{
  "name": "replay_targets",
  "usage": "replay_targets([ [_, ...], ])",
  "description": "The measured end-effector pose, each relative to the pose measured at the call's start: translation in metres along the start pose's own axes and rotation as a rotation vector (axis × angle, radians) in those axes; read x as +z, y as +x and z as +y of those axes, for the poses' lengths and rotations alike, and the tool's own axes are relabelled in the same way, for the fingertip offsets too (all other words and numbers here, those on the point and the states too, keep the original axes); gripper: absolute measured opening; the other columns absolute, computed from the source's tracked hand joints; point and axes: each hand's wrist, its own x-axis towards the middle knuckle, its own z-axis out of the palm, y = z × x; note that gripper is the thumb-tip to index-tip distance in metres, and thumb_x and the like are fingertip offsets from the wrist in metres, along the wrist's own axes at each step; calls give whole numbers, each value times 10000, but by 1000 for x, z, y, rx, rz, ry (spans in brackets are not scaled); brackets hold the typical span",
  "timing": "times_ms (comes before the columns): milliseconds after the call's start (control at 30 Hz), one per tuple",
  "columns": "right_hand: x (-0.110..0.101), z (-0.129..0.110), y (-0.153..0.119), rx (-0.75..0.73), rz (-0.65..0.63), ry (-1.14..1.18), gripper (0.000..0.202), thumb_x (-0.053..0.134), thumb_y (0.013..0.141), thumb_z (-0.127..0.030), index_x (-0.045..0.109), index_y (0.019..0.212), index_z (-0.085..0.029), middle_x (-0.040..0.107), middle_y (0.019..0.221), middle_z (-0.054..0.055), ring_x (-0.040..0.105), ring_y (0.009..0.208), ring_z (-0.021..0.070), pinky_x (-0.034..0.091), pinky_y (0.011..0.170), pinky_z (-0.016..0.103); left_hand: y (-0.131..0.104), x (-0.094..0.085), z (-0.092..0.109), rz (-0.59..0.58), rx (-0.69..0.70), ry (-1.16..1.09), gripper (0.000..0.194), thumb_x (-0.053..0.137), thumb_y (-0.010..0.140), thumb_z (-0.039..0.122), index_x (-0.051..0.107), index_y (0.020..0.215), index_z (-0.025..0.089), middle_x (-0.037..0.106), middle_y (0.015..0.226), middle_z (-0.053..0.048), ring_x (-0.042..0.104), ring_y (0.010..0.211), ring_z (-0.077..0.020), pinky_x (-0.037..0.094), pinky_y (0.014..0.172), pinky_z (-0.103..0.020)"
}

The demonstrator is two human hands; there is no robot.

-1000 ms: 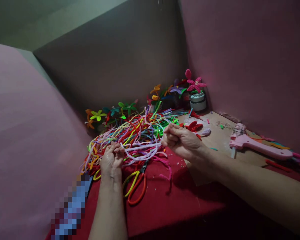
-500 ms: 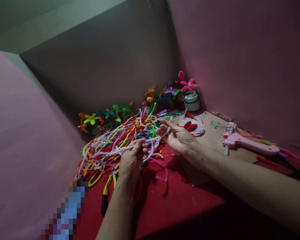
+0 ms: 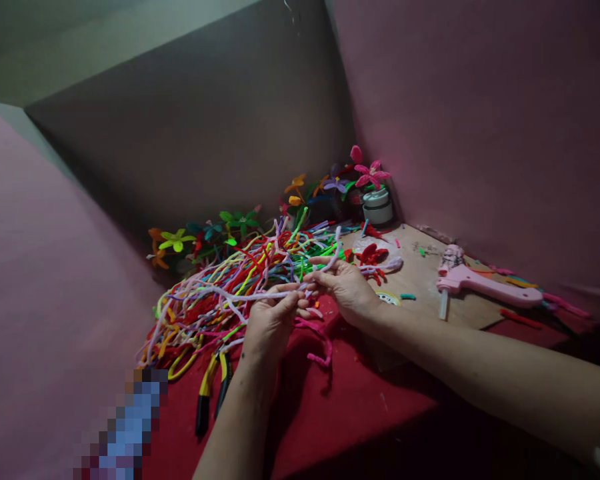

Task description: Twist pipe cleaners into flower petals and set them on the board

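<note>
Both hands pinch pale lilac pipe cleaners (image 3: 225, 293) above the red tabletop. My left hand (image 3: 275, 313) is closed around them, and long strands trail left from it over the pile. Close against its fingertips, my right hand (image 3: 343, 290) grips the other part, with one end sticking up past the fingers. Exactly how the strands cross between the fingertips is hidden. Behind and left of the hands lies a tangled heap of multicoloured pipe cleaners (image 3: 185, 320). Yellow-and-black pliers (image 3: 207, 393) rest beside my left wrist.
A pink glue gun (image 3: 490, 285) lies on a brown board (image 3: 423, 300) at right, near red petals (image 3: 373, 255). Pipe-cleaner flowers (image 3: 177, 240) line the back, and a pink flower (image 3: 373, 175) stands by a pale jar (image 3: 378, 208). Pink walls flank the table.
My right hand has come down and in toward the left hand, its spread fingers now closed in a pinch on the lilac pipe cleaner. The view has shifted slightly.
</note>
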Motion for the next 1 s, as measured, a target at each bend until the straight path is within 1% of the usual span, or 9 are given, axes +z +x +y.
replay_targets([
  [167,1,-2,-4,11,-1,-59,351,680,611,-194,611,947,-121,609,554,-16,513,432,73,400,444,202,-2,2,-3,41,12,140,229,696,639,226,575,788,102,635,622,-34,573,467,-97,449,400,-172],
  [333,1,-1,-7,54,-59,-233,294,651,627,-196,668,900,-87,580,532,-23,469,468,60,369,492,203,-6,8,-3,59,103,261,254,686,645,281,577,795,107,613,606,-14,555,438,-94,443,375,-181],
  [467,-1,1,-10,37,-212,-448,238,585,699,-250,692,846,-98,578,550,-16,454,483,72,361,506,212,-8,12,-2,-24,130,294,322,673,655,273,545,912,128,616,621,-7,556,436,-105,434,354,-189],
  [533,-1,2,-12,1,-273,-539,241,539,738,-267,698,834,-114,582,556,-10,468,499,88,365,511,216,-8,12,-3,-51,120,292,345,671,652,272,517,933,144,621,625,-5,573,448,-129,442,342,-210],
  [600,-1,3,-13,-75,-269,-608,239,514,758,-258,702,837,-132,599,586,-4,498,549,104,384,549,220,-8,12,-3,-42,99,292,343,681,637,274,501,901,149,621,609,-2,586,453,-148,445,333,-222],
  [667,-1,4,-14,-149,-262,-642,240,503,767,-241,699,876,-153,636,675,5,534,631,122,402,608,227,-8,12,-4,-21,71,291,351,703,608,279,497,860,147,620,594,-1,588,444,-152,444,329,-222],
  [767,-3,7,-13,-195,-268,-663,252,487,777,-221,693,911,-166,656,765,12,554,689,131,413,645,231,-9,14,-4,-30,44,303,371,728,572,285,500,825,138,614,574,-3,568,402,-143,424,311,-212],
  [900,-6,10,-12,-238,-263,-779,280,445,814,-236,670,974,-186,631,696,1,540,619,118,405,597,224,-11,14,0,-100,22,287,313,673,654,306,489,849,145,616,592,-8,577,437,-132,460,364,-219],
  [1000,-8,11,-14,-353,-263,-937,288,437,834,-251,637,1039,-218,653,780,16,570,701,140,403,649,242,-11,11,3,-74,8,234,290,613,712,369,496,852,144,591,586,5,521,389,-90,422,342,-191],
])
